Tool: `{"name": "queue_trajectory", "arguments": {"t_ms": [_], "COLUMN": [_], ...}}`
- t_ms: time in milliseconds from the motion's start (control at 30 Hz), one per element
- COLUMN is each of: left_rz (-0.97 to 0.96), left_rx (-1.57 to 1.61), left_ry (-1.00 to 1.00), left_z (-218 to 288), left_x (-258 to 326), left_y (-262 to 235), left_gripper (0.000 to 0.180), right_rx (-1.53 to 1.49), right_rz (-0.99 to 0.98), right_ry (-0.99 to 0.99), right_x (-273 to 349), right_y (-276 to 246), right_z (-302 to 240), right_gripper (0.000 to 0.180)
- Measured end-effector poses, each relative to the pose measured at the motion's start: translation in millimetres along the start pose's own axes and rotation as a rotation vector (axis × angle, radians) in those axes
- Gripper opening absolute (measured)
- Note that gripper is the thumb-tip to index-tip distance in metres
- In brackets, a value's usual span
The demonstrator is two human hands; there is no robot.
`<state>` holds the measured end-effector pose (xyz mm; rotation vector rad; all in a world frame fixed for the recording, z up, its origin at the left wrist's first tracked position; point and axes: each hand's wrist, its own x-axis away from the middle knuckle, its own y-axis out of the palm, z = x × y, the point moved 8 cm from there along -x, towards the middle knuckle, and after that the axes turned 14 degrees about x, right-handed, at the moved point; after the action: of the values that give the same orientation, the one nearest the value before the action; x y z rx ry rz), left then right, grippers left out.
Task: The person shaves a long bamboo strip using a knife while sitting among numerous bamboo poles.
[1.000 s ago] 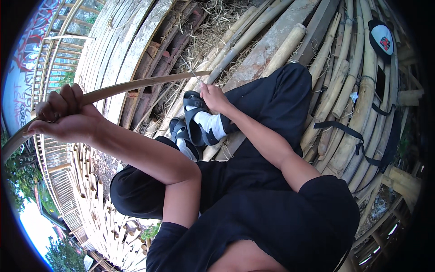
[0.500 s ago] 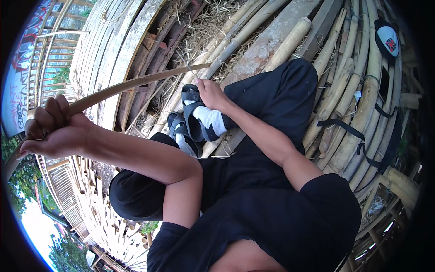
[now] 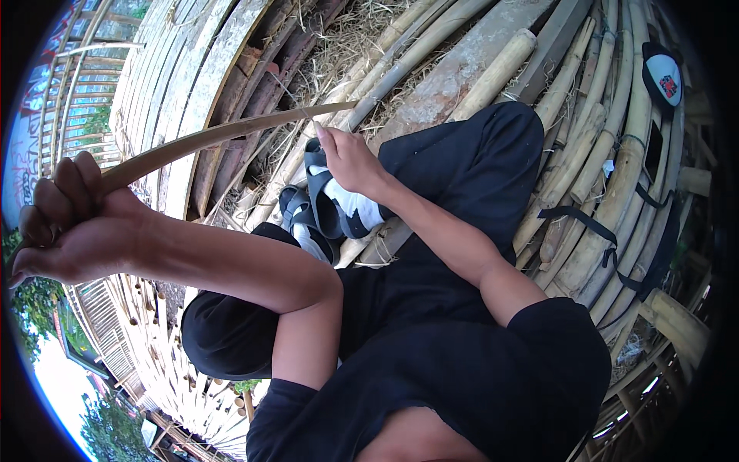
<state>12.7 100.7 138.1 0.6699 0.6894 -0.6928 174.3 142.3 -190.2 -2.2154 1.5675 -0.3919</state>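
My left hand (image 3: 73, 212) is closed round one end of a long, flat bamboo strip (image 3: 212, 138). The strip slants away to the right, and its far tip reaches the poles beyond my feet. Close to that far part, my right hand (image 3: 352, 162) is closed, with thumb and finger pinched together. A thin, narrow piece juts from this pinch up to the strip; its kind is too small to make out. Below the right hand are my crossed feet, in white socks and black sandals (image 3: 327, 204).
Bamboo poles (image 3: 493, 73) and weathered planks (image 3: 173, 85) surround me, with dry straw (image 3: 350, 46) between them. On the right lie a black strap (image 3: 589, 219) and a black-and-white cap-like item (image 3: 662, 77). Many cut bamboo ends (image 3: 173, 346) and a bamboo fence (image 3: 96, 100) stand at left.
Both hands have shifted a little to the left. The bamboo strip moved along with the left hand, and the right hand remains by its far part.
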Motion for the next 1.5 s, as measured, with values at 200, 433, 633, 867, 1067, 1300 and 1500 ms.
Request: {"name": "queue_trajectory", "arguments": {"t_ms": [200, 433, 633, 867, 1067, 1300, 1500], "left_rz": [0.12, 0.039, 0.032, 0.014, 0.044, 0.082, 0.077], "left_rx": [-0.096, 0.027, -0.01, 0.013, -0.002, -0.03, 0.041], "left_ry": [0.028, -0.057, -0.014, -0.041, 0.01, -0.014, -0.03], "left_z": [1, -11, -6, -6, -4, -1, -7], "left_x": [0, -11, -8, -7, -6, -4, -2], "left_y": [-3, -17, -10, -9, -11, -9, -8], "left_gripper": [0.053, 0.053, 0.052, 0.048, 0.048, 0.047, 0.046], "right_rx": [0.203, -0.024, 0.327, 0.106, 0.34, 0.269, 0.466], "right_rz": [-0.013, -0.02, -0.077, -0.005, -0.097, -0.149, -0.093], "right_ry": [0.297, 0.024, 0.393, 0.071, 0.458, 0.233, 0.51], "right_x": [-3, -3, -5, -12, -16, -17, -20], "right_y": [17, 6, 24, 13, 33, 15, 31], "right_z": [97, 3, 129, 31, 145, 53, 169], "right_gripper": [0.049, 0.041, 0.048, 0.046, 0.048, 0.049, 0.048]}}
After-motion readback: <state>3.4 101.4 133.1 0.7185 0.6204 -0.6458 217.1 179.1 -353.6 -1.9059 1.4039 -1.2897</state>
